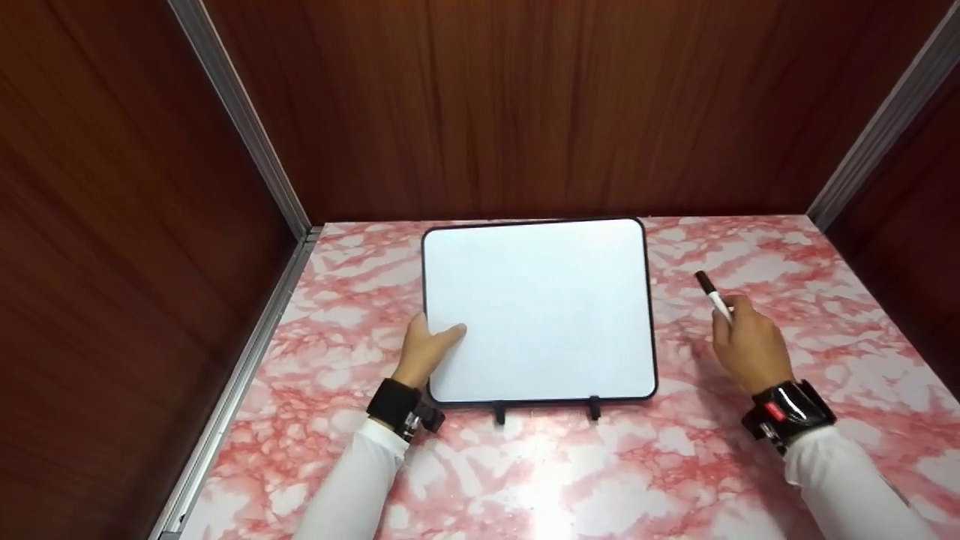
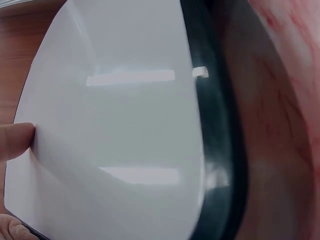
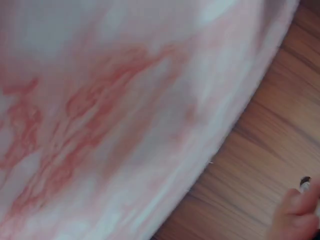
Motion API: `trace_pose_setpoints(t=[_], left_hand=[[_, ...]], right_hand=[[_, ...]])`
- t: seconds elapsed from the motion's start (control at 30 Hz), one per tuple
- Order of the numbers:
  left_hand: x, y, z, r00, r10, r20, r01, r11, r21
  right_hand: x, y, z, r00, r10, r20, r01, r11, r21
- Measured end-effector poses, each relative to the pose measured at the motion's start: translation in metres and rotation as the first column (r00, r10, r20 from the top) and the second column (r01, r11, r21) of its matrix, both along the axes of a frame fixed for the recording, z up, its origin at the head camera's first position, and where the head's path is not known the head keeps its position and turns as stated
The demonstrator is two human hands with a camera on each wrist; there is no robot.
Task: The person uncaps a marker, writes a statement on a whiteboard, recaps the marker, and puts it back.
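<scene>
A blank whiteboard (image 1: 547, 307) with a thin dark frame leans on a stand whose two black feet (image 1: 595, 407) show under its lower edge. My left hand (image 1: 427, 349) grips the board's left edge, thumb laid across the white face and the other fingers mostly hidden behind. In the left wrist view the thumb (image 2: 17, 140) presses on the glossy board (image 2: 125, 120). To the right of the board, my right hand (image 1: 752, 345) holds a white marker (image 1: 718, 304) with a black cap end pointing up and left, apart from the board. Only some fingers (image 3: 295, 215) show in the right wrist view.
The table (image 1: 337, 322) has a red and white marbled top. Dark wood panels (image 1: 495, 112) stand behind it and on both sides, with metal strips (image 1: 247, 127) at the corners. Black bands (image 1: 793, 412) circle both wrists.
</scene>
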State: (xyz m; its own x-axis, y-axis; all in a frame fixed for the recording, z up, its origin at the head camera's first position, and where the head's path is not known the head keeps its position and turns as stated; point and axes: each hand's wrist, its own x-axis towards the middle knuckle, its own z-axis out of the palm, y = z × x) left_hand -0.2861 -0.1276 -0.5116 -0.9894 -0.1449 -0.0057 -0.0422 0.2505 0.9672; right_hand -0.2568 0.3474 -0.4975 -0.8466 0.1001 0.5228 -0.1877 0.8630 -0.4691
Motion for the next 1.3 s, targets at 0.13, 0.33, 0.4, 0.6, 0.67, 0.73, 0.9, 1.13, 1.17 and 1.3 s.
trace_pose_setpoints(t=[0.13,0.33,0.4,0.6,0.67,0.73,0.9,1.13,1.17,1.3], left_hand=[[-0.001,0.016,-0.001,1.0,-0.03,0.005,0.03,0.999,-0.024],[0.003,0.037,-0.001,0.998,-0.067,0.0,0.067,0.997,-0.037],[0.006,0.042,-0.001,0.997,-0.08,-0.006,0.08,0.996,-0.045],[0.017,0.055,-0.004,0.993,-0.12,-0.015,0.119,0.991,-0.064],[0.02,0.057,-0.004,0.991,-0.131,-0.025,0.129,0.989,-0.076],[0.023,0.057,-0.004,0.99,-0.138,-0.037,0.135,0.987,-0.086],[0.027,0.057,-0.003,0.987,-0.156,-0.04,0.152,0.985,-0.079],[0.034,0.052,-0.007,0.983,-0.178,-0.038,0.175,0.982,-0.068],[0.035,0.051,-0.007,0.983,-0.181,-0.034,0.178,0.982,-0.065],[0.04,0.05,-0.005,0.981,-0.194,-0.022,0.192,0.979,-0.062]], right_hand=[[0.024,-0.009,0.01,0.983,-0.043,-0.177,0.026,0.995,-0.096],[0.059,-0.034,0.016,0.936,0.079,-0.343,-0.114,0.99,-0.083],[0.068,-0.043,0.014,0.921,0.157,-0.357,-0.178,0.984,-0.027],[0.093,-0.067,-0.003,0.867,0.387,-0.313,-0.374,0.922,0.103],[0.101,-0.075,-0.009,0.843,0.447,-0.3,-0.432,0.894,0.12],[0.108,-0.084,-0.015,0.817,0.498,-0.292,-0.479,0.867,0.138],[0.119,-0.104,-0.03,0.755,0.594,-0.276,-0.565,0.804,0.184],[0.127,-0.122,-0.04,0.718,0.646,-0.261,-0.62,0.763,0.184],[0.129,-0.123,-0.04,0.716,0.648,-0.26,-0.622,0.761,0.187],[0.132,-0.127,-0.036,0.71,0.658,-0.251,-0.627,0.753,0.199]])
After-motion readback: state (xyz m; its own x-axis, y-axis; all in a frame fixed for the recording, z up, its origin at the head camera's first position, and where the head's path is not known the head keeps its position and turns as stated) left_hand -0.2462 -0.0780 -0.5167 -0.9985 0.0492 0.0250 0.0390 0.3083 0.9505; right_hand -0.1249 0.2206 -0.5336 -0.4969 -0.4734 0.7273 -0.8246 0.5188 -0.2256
